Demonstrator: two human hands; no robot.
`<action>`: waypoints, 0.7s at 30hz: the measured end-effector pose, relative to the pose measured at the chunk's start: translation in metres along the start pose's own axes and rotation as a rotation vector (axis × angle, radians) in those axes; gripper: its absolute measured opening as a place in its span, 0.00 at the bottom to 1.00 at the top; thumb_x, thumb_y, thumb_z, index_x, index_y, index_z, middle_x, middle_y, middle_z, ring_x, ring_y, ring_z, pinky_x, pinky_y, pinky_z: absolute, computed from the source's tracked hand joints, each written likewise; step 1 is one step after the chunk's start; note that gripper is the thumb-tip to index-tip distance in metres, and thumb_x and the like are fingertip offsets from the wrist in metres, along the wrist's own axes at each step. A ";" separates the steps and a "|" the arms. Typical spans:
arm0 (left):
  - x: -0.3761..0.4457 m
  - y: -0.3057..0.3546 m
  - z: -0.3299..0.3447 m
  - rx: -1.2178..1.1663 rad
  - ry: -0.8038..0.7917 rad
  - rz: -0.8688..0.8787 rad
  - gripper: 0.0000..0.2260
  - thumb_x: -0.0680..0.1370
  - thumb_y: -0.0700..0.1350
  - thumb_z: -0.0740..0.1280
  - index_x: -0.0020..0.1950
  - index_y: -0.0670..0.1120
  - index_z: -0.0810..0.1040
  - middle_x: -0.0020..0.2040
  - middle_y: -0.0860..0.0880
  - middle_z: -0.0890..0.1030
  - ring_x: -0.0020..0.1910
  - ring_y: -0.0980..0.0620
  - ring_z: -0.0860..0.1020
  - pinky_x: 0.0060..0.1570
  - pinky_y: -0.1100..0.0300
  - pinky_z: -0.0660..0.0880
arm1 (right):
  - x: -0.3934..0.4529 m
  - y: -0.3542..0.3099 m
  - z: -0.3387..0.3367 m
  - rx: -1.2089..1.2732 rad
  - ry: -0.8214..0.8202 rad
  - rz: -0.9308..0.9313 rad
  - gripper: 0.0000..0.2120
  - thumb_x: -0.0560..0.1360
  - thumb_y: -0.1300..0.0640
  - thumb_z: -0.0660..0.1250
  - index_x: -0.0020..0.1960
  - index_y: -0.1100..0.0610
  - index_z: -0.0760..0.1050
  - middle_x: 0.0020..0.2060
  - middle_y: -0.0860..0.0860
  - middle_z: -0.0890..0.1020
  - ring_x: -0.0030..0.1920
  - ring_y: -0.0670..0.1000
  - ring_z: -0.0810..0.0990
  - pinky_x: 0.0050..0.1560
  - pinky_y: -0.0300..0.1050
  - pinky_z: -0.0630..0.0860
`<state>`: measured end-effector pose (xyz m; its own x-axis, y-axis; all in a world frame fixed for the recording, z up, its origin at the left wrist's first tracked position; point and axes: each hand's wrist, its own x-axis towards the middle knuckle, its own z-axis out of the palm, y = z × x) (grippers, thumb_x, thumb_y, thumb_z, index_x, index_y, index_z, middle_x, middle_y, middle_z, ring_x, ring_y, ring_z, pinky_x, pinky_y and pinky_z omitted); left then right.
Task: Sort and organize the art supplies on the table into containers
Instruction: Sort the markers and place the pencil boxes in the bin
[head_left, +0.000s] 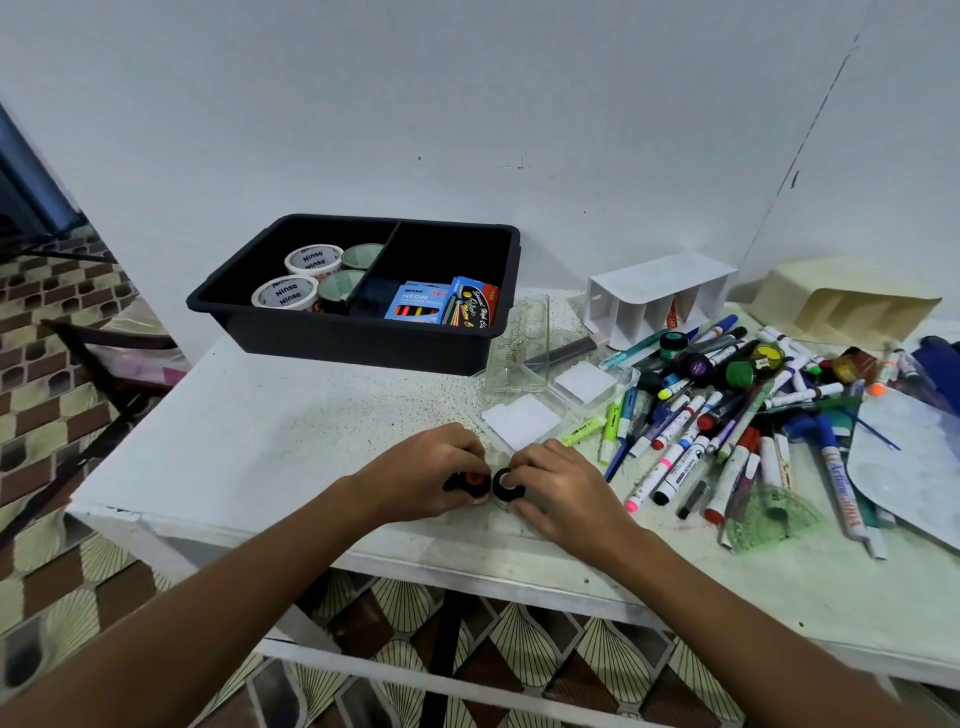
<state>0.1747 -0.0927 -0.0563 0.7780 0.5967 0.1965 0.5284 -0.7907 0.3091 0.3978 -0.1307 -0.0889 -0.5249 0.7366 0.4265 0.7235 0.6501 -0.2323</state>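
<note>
Left hand: an orange-capped jar (470, 480) is gripped by the left hand (421, 475) at the counter (249, 431) front edge.
Right hand: a black-lidded jar (503, 484) is gripped by the right hand (563, 493), touching the first.
Key relation: the clear tray (558, 400) lies just beyond, nearer the right hand.

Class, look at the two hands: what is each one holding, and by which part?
The left hand grips a small orange-topped jar round its sides. The right hand grips a black-lidded jar by its lid.
</note>
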 end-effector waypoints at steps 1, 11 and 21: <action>0.000 0.000 -0.001 -0.012 -0.005 -0.007 0.12 0.71 0.45 0.73 0.53 0.44 0.83 0.49 0.48 0.80 0.49 0.50 0.76 0.45 0.55 0.77 | 0.000 -0.001 0.000 -0.001 0.005 0.005 0.09 0.68 0.54 0.72 0.47 0.56 0.80 0.45 0.50 0.80 0.44 0.53 0.77 0.42 0.47 0.76; 0.004 0.000 -0.004 -0.089 -0.019 -0.067 0.10 0.70 0.48 0.73 0.49 0.46 0.85 0.44 0.52 0.78 0.43 0.56 0.75 0.41 0.62 0.74 | 0.003 -0.007 -0.002 -0.017 -0.021 0.047 0.12 0.63 0.56 0.79 0.44 0.55 0.81 0.42 0.49 0.79 0.41 0.53 0.77 0.40 0.47 0.77; 0.038 0.006 -0.018 0.083 -0.081 -0.138 0.12 0.75 0.53 0.69 0.54 0.50 0.81 0.48 0.53 0.80 0.44 0.57 0.75 0.44 0.61 0.73 | 0.006 0.010 -0.039 0.267 -0.179 0.148 0.14 0.75 0.52 0.63 0.55 0.57 0.81 0.53 0.52 0.81 0.54 0.52 0.77 0.54 0.48 0.73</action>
<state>0.2016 -0.0721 -0.0305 0.7191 0.6902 0.0804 0.6559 -0.7124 0.2495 0.4192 -0.1267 -0.0547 -0.5105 0.8322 0.2164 0.6675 0.5422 -0.5104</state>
